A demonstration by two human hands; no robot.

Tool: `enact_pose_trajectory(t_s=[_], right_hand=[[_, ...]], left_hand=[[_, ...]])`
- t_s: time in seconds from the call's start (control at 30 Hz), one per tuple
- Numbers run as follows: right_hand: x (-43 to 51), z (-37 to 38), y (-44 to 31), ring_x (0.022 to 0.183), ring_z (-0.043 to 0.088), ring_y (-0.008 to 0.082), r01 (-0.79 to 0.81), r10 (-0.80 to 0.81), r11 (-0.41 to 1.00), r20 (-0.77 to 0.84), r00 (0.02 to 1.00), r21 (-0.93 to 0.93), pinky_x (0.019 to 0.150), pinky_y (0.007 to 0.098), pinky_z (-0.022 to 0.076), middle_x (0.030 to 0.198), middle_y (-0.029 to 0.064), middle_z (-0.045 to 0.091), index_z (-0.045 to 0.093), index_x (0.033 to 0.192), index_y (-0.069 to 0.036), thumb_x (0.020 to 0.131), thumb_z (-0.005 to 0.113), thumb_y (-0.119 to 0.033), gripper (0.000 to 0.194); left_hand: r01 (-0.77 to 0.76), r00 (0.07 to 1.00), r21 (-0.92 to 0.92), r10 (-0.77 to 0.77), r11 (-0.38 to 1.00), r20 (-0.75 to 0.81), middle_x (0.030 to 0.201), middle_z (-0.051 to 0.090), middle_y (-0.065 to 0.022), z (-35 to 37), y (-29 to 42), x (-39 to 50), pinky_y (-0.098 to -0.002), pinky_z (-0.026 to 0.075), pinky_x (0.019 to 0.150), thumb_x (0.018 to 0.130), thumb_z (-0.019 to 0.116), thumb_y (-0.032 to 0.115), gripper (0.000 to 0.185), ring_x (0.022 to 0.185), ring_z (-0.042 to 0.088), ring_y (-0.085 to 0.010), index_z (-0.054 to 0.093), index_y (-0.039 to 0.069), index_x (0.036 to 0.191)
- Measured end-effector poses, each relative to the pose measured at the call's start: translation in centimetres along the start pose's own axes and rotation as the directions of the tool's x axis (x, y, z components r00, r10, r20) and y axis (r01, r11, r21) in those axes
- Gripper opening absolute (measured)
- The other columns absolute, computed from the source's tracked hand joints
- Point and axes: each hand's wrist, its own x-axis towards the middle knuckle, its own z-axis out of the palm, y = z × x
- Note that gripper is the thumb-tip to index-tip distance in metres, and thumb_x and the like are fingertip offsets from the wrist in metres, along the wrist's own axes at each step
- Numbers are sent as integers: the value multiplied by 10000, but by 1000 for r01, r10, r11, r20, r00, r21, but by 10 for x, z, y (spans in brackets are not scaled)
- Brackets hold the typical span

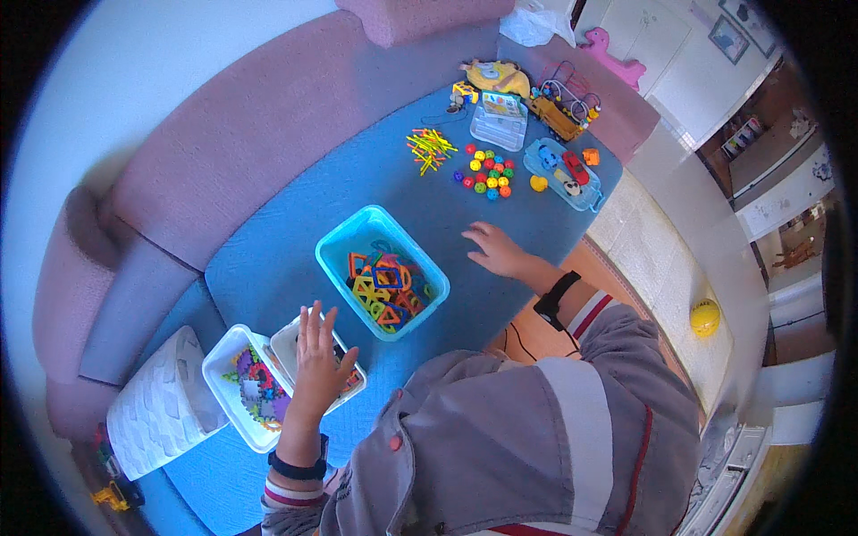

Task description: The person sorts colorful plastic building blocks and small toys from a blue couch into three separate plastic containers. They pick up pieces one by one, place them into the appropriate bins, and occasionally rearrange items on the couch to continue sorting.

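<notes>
My left hand [320,358] hovers over a small white box [285,343], its fingers spread with nothing in them. The hand hides much of that box; a few small dark and orange pieces show beside it. Nothing is held in my right hand [498,250] either, which hangs over the blue sofa seat with its fingers apart. Between the two hands stands a turquoise plastic bin [335,285], partly filled with magnetic building frames [385,285] in several colours. Touching the small box on its left is a white tub [221,395] holding gear-shaped and interlocking plastic pieces [261,385].
A white patterned basket [157,409] stands at far left. Beyond the turquoise bin lie yellow sticks [431,149], colourful balls [493,174], a clear case [499,130], a blue tray [586,194] with a red toy car [575,167], a toy truck [555,118] and a bead maze [570,94].
</notes>
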Motion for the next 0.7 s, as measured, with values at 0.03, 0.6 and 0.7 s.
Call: enact_pose_trajectory(t_s=[0.03, 0.6, 0.7], right_hand=[[-10, 8, 12, 1185, 405, 345, -36, 37, 999, 51, 998, -15, 989, 419, 353, 1288, 190, 409, 479, 1230, -45, 815, 605, -223, 468], [50, -11, -7, 987, 568, 283, -9, -289, 854, 489, 823, 520, 841, 334, 457, 1130, 186, 560, 414, 1280, -14, 921, 492, -352, 500], [60, -2, -26, 926, 584, 212, -233, -251, 796, 653, 714, 559, 760, 317, 485, 1100, 145, 583, 339, 1328, -16, 930, 480, -362, 546]], left_hand=[[-18, 1000, -1, 18, 1000, 21, 1430, 237, -187, 0, 4, 1, -487, 228, 1065, 743, 680, 175, 686, 1348, 161, -390, 346, 60, 1331], [424, 902, 154, -401, 893, -159, 1368, 315, -181, 71, 45, -33, -497, 250, 1050, 657, 754, 319, 775, 1295, 268, -372, 387, 67, 1292], [586, 810, 268, -550, 765, -203, 1423, 227, -195, 74, 56, -59, -510, 176, 1077, 536, 817, 385, 998, 1334, 188, -382, 321, 138, 1366]])
